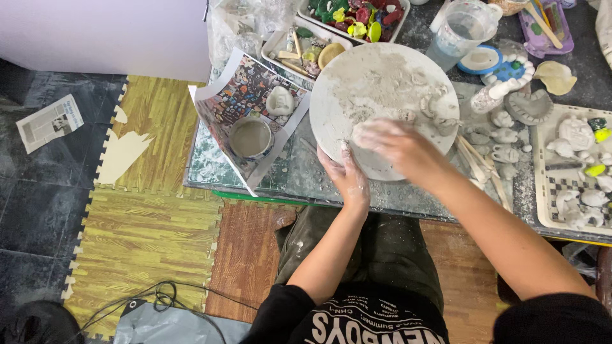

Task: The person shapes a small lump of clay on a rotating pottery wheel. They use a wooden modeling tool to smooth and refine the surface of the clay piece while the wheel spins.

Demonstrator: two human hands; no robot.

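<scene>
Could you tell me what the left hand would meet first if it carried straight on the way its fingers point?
The left hand rests at the near rim of the round white board; going on, it would likely slide onto the board's clay-smeared surface.
</scene>
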